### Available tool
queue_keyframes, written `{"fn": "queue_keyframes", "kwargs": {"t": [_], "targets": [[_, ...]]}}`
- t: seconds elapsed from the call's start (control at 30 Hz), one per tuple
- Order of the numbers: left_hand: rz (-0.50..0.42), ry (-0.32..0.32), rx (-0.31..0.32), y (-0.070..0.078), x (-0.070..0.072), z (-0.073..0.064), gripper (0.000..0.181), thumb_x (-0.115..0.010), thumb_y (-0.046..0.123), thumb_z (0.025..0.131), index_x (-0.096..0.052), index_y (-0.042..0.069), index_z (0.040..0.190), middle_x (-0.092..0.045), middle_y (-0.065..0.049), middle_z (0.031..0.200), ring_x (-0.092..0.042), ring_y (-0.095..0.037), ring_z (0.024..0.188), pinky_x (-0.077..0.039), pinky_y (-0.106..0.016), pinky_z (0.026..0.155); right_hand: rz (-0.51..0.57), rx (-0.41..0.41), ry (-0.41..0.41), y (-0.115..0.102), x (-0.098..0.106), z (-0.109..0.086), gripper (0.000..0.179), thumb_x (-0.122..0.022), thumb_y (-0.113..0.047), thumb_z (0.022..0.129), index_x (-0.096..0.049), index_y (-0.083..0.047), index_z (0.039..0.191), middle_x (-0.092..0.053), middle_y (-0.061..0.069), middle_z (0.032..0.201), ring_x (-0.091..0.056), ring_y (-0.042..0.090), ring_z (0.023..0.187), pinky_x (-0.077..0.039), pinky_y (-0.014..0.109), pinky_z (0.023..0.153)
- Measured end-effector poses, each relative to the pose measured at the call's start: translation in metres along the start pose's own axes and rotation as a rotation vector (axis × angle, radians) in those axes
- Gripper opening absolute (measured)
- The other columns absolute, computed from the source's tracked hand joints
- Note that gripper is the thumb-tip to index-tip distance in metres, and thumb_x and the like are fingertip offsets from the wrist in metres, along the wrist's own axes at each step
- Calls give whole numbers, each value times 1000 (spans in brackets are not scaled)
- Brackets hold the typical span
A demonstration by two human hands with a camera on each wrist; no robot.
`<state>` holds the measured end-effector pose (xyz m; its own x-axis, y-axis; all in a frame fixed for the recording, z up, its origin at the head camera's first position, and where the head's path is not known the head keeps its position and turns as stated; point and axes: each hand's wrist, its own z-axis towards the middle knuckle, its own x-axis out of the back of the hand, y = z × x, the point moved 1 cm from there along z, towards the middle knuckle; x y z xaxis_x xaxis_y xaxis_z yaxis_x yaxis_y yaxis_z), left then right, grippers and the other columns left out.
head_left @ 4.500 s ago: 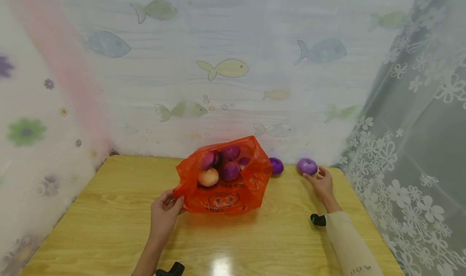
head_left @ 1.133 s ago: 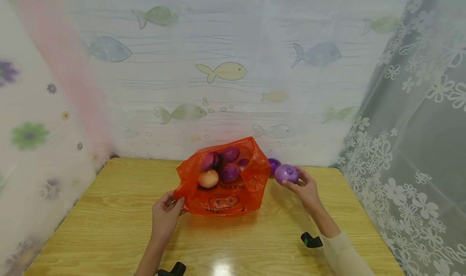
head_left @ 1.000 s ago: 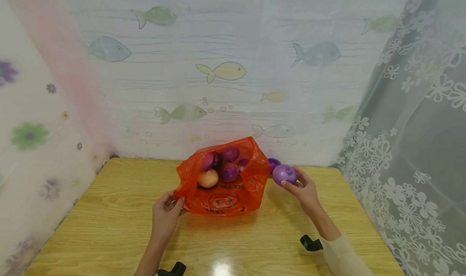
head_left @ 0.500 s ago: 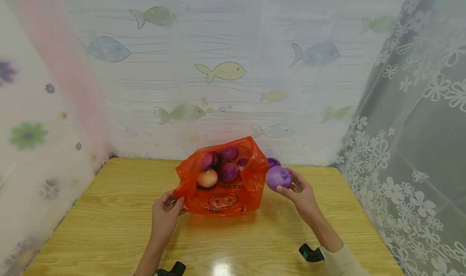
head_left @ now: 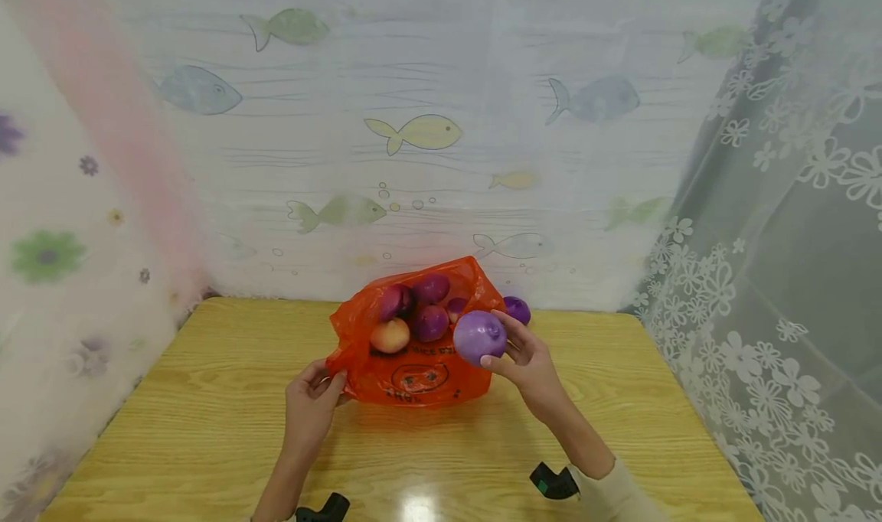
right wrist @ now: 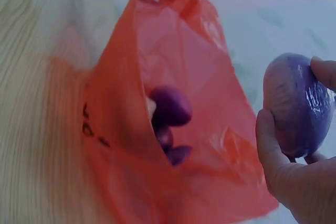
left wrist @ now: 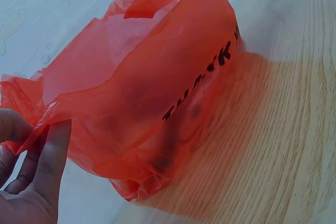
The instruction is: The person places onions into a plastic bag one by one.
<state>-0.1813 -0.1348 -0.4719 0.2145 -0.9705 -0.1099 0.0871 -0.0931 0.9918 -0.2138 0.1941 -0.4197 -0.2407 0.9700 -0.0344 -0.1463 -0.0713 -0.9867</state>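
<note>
A red plastic bag [head_left: 420, 384] with dark printing sits on the table, its mouth facing me. Inside lie several purple round pieces [head_left: 431, 323] and one pale orange round piece [head_left: 391, 336]. My left hand [head_left: 313, 403] pinches the bag's left edge between thumb and fingers; the left wrist view shows the gathered red film [left wrist: 39, 121] there. In my right hand [head_left: 534, 369] is a shiny purple onion [head_left: 480, 338], held up in front of the bag's right side. The right wrist view shows thumb and fingers around that onion [right wrist: 296, 106], beside the bag mouth.
Another purple onion [head_left: 517, 310] rests on the table behind the bag's right side, partly hidden. The wooden table [head_left: 227, 399] ends at a curtain printed with fish [head_left: 427, 132]. Black devices [head_left: 553, 481] are worn at both wrists.
My right hand took the onion from the table's back right and has carried it left to the front of the bag. My left hand has kept its hold on the bag's edge.
</note>
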Motion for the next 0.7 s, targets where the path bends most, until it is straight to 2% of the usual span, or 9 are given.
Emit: {"fn": "queue_keyframes", "kwargs": {"t": [0.13, 0.37, 0.5, 0.7], "targets": [[-5, 1, -3, 0, 1, 0, 27, -62, 0, 100, -58, -10, 124, -69, 9, 98, -71, -7, 86, -61, -23, 70, 10, -7, -59, -2, -20, 6, 71, -74, -7, 91, -41, -9, 154, -43, 18, 154, -45, 36, 141, -52, 33, 103], [19, 4, 5, 2, 1, 0, 27, -61, 1, 100, -59, -8, 125, -68, 5, 103, -71, -9, 88, -61, -24, 72, -22, -48, -133, 1, -49, 18, 74, -76, -8, 90, -41, -12, 155, -44, 16, 155, -47, 35, 140, -51, 40, 107], [30, 2, 8, 2, 1, 0, 26, -61, 1, 100, -59, -8, 125, -68, 6, 104, -71, -9, 89, -61, -24, 73, -49, -42, -138, 5, -61, 27, 73, -75, -8, 91, -41, -12, 155, -45, 14, 155, -48, 33, 139, -50, 40, 108], [26, -1, -3, 2, 2, 0, 26, -61, 2, 100, -59, -8, 125, -68, 7, 103, -71, -8, 89, -61, -24, 72, -91, -70, -96, 12, -75, 43, 71, -75, -12, 92, -42, -14, 154, -49, 13, 151, -52, 31, 134, -51, 42, 106]]}}
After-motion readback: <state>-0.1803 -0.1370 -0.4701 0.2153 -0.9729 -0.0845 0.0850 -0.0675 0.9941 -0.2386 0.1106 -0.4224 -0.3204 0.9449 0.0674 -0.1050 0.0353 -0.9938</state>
